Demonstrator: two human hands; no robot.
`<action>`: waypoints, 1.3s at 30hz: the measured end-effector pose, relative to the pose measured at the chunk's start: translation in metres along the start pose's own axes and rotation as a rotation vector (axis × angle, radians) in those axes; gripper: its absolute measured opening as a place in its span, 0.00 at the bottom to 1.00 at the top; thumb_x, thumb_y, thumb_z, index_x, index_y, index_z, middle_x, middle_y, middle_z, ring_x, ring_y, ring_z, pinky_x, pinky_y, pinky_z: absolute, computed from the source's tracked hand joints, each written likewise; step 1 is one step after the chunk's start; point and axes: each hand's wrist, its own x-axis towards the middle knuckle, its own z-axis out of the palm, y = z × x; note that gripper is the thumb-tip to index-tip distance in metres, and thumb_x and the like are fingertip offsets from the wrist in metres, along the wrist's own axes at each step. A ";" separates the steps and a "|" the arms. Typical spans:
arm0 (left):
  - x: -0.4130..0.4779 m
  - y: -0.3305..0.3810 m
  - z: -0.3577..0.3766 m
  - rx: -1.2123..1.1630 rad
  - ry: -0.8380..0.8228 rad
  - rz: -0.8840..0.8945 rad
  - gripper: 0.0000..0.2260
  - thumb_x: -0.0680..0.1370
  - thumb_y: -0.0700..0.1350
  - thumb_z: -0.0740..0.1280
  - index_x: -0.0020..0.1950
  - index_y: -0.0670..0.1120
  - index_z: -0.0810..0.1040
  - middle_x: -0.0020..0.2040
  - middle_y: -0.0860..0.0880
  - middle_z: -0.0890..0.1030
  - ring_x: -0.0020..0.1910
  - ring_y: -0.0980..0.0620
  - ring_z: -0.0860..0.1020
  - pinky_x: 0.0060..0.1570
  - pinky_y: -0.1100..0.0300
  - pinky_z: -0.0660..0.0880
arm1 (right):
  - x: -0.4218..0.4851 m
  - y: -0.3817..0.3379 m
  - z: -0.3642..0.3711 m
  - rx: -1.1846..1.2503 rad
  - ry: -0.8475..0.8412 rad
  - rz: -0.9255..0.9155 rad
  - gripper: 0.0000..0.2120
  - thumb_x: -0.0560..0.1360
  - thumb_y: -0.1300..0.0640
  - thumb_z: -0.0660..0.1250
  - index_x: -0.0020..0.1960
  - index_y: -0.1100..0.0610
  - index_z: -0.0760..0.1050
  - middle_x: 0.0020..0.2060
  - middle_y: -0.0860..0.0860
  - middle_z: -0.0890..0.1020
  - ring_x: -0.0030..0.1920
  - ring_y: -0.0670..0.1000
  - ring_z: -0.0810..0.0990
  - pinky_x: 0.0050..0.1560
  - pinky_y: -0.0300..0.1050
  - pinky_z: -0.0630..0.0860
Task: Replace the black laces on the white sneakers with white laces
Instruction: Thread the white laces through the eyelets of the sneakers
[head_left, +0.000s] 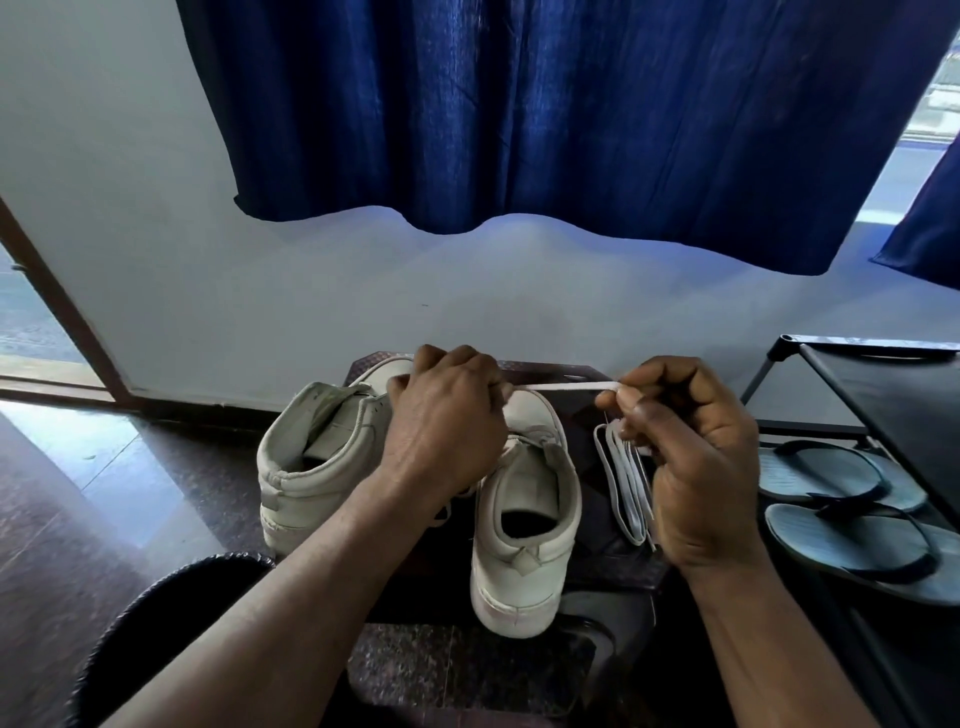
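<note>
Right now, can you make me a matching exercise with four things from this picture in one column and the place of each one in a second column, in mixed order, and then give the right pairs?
Things
1. taut white lace
2. folded white lace
3. left sneaker
4. flip-flops

Places
A. on the lower level of the black rack
B. stretched between the left hand and the right hand
C. lying just right of the right sneaker
D. furthest left on the low dark table

Pairs: 1-B, 2-C, 3-D, 4-A
</note>
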 end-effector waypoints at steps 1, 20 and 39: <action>0.000 -0.002 0.000 0.019 -0.015 -0.025 0.05 0.82 0.49 0.65 0.51 0.55 0.80 0.58 0.59 0.79 0.63 0.49 0.68 0.50 0.51 0.61 | 0.001 0.000 -0.001 0.033 0.011 0.009 0.07 0.74 0.66 0.68 0.46 0.55 0.80 0.38 0.57 0.84 0.41 0.52 0.84 0.39 0.38 0.75; -0.006 0.017 0.010 -0.414 0.044 0.401 0.02 0.81 0.47 0.72 0.52 0.51 0.83 0.48 0.64 0.80 0.55 0.70 0.72 0.56 0.64 0.67 | -0.002 0.003 0.003 0.057 -0.048 0.065 0.10 0.78 0.74 0.65 0.48 0.61 0.78 0.36 0.53 0.84 0.41 0.51 0.85 0.40 0.37 0.77; -0.028 -0.001 -0.016 -0.197 -0.192 -0.057 0.12 0.70 0.61 0.73 0.39 0.53 0.79 0.32 0.55 0.80 0.33 0.59 0.77 0.34 0.60 0.72 | 0.005 0.024 0.011 -0.093 0.038 -0.017 0.08 0.81 0.68 0.67 0.51 0.57 0.81 0.53 0.54 0.87 0.57 0.51 0.84 0.62 0.47 0.78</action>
